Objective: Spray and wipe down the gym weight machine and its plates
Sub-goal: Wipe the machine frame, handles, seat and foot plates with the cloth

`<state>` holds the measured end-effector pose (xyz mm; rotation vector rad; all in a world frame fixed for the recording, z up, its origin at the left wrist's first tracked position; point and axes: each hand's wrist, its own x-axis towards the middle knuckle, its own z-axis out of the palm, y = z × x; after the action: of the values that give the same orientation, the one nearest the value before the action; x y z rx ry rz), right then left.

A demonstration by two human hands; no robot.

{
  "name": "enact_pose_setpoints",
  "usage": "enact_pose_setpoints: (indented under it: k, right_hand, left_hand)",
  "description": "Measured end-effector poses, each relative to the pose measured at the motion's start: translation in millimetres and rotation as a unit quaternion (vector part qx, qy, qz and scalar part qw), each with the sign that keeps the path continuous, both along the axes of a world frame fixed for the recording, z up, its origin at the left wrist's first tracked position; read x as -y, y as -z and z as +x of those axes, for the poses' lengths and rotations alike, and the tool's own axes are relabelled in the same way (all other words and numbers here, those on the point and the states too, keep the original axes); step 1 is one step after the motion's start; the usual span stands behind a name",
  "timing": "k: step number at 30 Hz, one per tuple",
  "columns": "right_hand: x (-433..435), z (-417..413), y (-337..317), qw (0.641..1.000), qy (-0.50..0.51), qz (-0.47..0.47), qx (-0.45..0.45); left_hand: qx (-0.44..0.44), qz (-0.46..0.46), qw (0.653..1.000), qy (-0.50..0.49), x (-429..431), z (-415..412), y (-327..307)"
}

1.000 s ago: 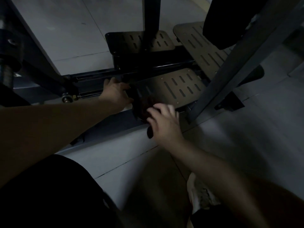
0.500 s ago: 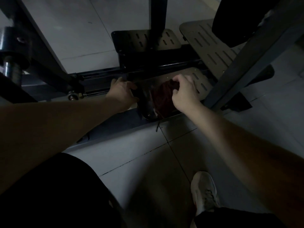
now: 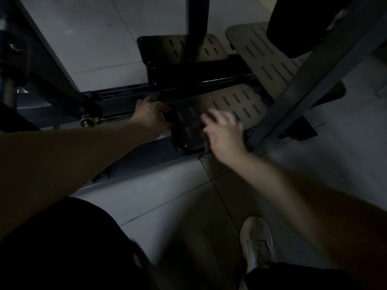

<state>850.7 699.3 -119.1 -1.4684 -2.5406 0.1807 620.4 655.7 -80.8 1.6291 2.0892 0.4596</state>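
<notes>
L hand (image 3: 149, 116) grips slotted plate (image 3: 236, 101), R hand (image 3: 222, 130) blurred atop

A dim gym: slotted metal footplates (image 3: 236, 103) and a steel machine frame (image 3: 303, 84) stand on a pale tiled floor (image 3: 83, 38).

Dark slotted plate (image 3: 234, 103) lies flat at the machine's (image 3: 293, 101) base; two more sit behind it.

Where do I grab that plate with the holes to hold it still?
I'd grip the plate at its left end, coming from the left, as the left hand does: that edge is thin and sticks out free, while a slanted beam blocks the right end.
</notes>
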Motion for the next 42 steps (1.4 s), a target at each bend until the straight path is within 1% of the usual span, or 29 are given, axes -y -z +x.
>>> enact_pose_setpoints:
  k: [2, 3, 4, 5, 6, 8, 10, 11, 12, 13, 14, 16, 18, 19, 20, 21, 24, 25, 27, 31, 34, 36, 39, 40, 41, 42]
  right_hand:
    - [-30.3, 9.5, -5.7, 0.990, 0.142, -0.016, 0.000]
    - [-36.0, 5.6, -8.0, 0.982, 0.187, -0.029, -0.006]
    - [-32.8, -2.7, -9.0, 0.977, 0.211, -0.035, -0.008]
    - [-23.1, -14.2, -6.9, 0.978, 0.207, -0.031, -0.006]
    - [-7.9, -25.1, -5.4, 0.984, 0.176, -0.026, -0.010]
    - [27.9, -41.1, -0.2, 0.998, 0.047, -0.026, -0.033]
    - [57.9, -44.2, 4.2, 0.993, -0.086, -0.047, -0.061]
    - [62.1, -41.6, 5.9, 0.988, -0.139, -0.031, -0.058]
    - [56.7, -37.5, 6.8, 0.984, -0.173, -0.009, -0.049]
    - [45.0, -32.8, 6.7, 0.985, -0.167, 0.001, -0.042]
    - [29.9, -26.8, 6.9, 0.992, -0.123, -0.003, -0.036]
    - [-4.3, -14.0, 4.5, 0.999, 0.012, -0.009, -0.029]
    - [-37.2, -3.6, -1.4, 0.991, 0.133, -0.009, -0.020]
    - [-47.7, -4.6, -3.9, 0.985, 0.169, -0.019, -0.019]
    - [-51.7, -9.2, -4.9, 0.984, 0.177, -0.027, -0.022]
    - [-50.1, -17.5, -4.5, 0.987, 0.156, -0.028, -0.032]
    - [-18.9, -40.3, -2.5, 0.997, 0.006, -0.027, -0.078]
    - [-3.8, -42.2, 0.0, 0.995, -0.044, -0.031, -0.084]
    - [25.1, -37.5, 7.9, 0.991, -0.107, -0.017, -0.078]
    - [61.5, -9.1, 21.2, 0.989, -0.115, 0.039, -0.080]
    - [81.5, 19.4, 26.1, 0.991, -0.085, 0.045, -0.098]
    - [97.1, 35.1, 30.3, 0.993, -0.077, 0.008, -0.088]
    - [111.9, 55.5, 48.2, 0.994, -0.067, -0.072, -0.055]
    - [112.5, 60.2, 54.6, 0.991, -0.053, -0.103, -0.073]
    - [112.7, 62.9, 54.6, 0.982, -0.022, -0.149, -0.112]
    - [112.1, 62.5, 50.4, 0.965, 0.027, -0.207, -0.159]
  left_hand:
    - [-0.003, -0.001, 1.000, -0.005, 1.0, -0.5, 0.0]
    - [-0.004, -0.004, 1.000, -0.006, 1.2, -1.4, -0.4]
    - [-0.005, -0.007, 1.000, -0.005, 1.2, -1.8, -0.4]
    - [-0.006, -0.008, 1.000, -0.005, 1.2, -2.3, -0.5]
    - [-0.006, -0.008, 1.000, -0.005, 0.9, -2.4, -0.6]
    - [-0.006, -0.006, 1.000, -0.002, -0.3, -2.3, -0.7]
    - [-0.010, -0.006, 1.000, 0.006, -0.7, -2.5, -1.4]
    - [-0.011, -0.003, 1.000, 0.009, -1.4, -2.6, -1.4]
    - [-0.014, 0.001, 1.000, 0.010, -1.7, -2.8, -0.7]
    - [-0.016, 0.004, 1.000, 0.012, -2.2, -2.6, -0.2]
    - [-0.018, 0.003, 1.000, 0.013, -2.4, -1.7, 0.6]
    - [-0.020, -0.003, 1.000, 0.008, -2.6, -2.3, 2.7]
    - [-0.023, -0.006, 1.000, 0.004, -3.4, -4.4, 5.4]
    - [-0.026, -0.007, 1.000, 0.005, -3.8, -5.7, 6.1]
    - [-0.029, -0.009, 1.000, 0.006, -4.4, -6.5, 7.3]
    - [-0.032, -0.008, 0.999, 0.006, -5.8, -7.0, 7.8]
    - [-0.040, -0.007, 0.999, 0.009, -9.2, -7.3, 10.2]
    - [-0.043, -0.008, 0.999, 0.011, -9.8, -7.8, 10.9]
    - [-0.049, -0.013, 0.999, 0.015, -9.6, -8.3, 11.5]
    - [-0.063, -0.021, 0.998, 0.014, -7.5, -3.6, 9.3]
    - [-0.072, -0.032, 0.997, 0.014, 0.1, 5.6, 7.9]
    - [-0.082, -0.026, 0.996, 0.023, 9.7, 11.8, 11.6]
    - [-0.096, -0.005, 0.995, 0.038, 27.1, 17.4, 19.2]
    - [-0.099, 0.002, 0.994, 0.043, 33.2, 17.7, 21.8]
    - [-0.100, 0.011, 0.994, 0.050, 39.6, 17.5, 24.4]
    - [-0.100, 0.018, 0.993, 0.057, 47.0, 17.9, 26.3]
